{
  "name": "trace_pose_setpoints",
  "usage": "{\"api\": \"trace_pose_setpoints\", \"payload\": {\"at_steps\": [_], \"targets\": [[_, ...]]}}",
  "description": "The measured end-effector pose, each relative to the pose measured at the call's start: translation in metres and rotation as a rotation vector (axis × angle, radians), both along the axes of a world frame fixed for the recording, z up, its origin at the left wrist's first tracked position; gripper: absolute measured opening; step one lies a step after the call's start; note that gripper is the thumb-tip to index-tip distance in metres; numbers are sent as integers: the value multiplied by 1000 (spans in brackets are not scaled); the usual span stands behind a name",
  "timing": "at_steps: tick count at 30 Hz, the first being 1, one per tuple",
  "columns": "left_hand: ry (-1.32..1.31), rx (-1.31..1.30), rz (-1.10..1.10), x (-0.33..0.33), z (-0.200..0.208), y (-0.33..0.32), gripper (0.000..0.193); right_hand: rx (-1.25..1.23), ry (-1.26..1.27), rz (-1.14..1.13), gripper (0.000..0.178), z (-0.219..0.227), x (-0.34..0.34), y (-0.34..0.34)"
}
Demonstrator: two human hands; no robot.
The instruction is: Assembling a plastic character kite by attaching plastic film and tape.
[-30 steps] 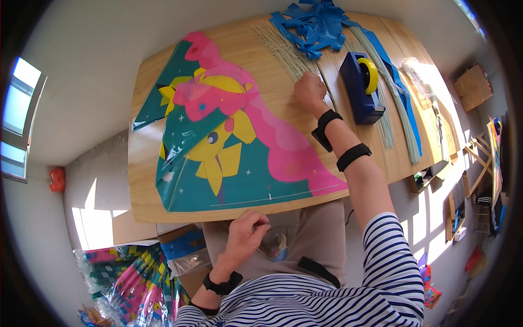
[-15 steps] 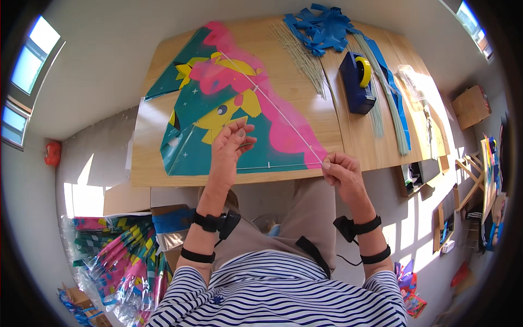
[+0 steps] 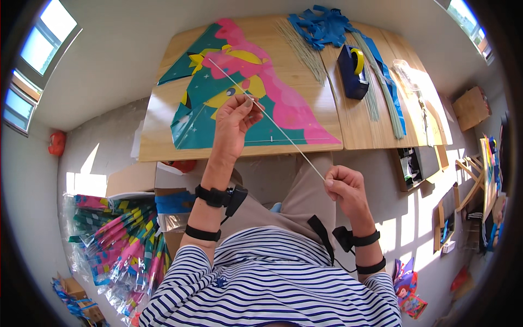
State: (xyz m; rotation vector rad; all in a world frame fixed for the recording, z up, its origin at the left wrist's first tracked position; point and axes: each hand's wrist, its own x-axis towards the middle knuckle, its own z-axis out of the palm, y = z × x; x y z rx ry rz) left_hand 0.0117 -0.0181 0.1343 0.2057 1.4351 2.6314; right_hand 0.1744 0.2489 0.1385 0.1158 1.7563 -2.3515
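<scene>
A long thin white rod (image 3: 289, 139) slants from over the sheet's upper part down toward me. My right hand (image 3: 346, 188) pinches its near end, off the table's front edge. Farther up, my left hand (image 3: 235, 121) has thumb and fingers closed on the same rod. Beneath lies a kite-like printed sheet (image 3: 297, 111), green and pink with yellow cartoon figures, its left part folded over. Another thin rod (image 3: 239, 144) runs along the sheet's near edge, with a small white tab (image 3: 271, 139) on it. My left hand covers part of the printing.
A blue tape dispenser (image 3: 353, 73) with yellow tape stands right on the wooden table (image 3: 158, 136). Bundled thin sticks (image 3: 305, 52) and blue strips (image 3: 321, 27) lie at the back. Plastic-wrapped colourful sheets (image 3: 122, 240) are low left; an open box (image 3: 409, 170) is right.
The rod has come away from the sheet's right corner, its near end drawn toward me in my right hand. My left hand has moved up and closed on the rod. The view has shifted.
</scene>
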Motion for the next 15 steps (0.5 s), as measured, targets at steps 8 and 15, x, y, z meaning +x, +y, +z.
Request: {"api": "trace_pose_setpoints", "payload": {"at_steps": [8,15], "targets": [[-5,32,-25,16,4,-4,5,4,39,-10,11,3,18,-4],[-15,-27,-52,30,6,4,6,69,50,-7,10,3,27,-12]]}}
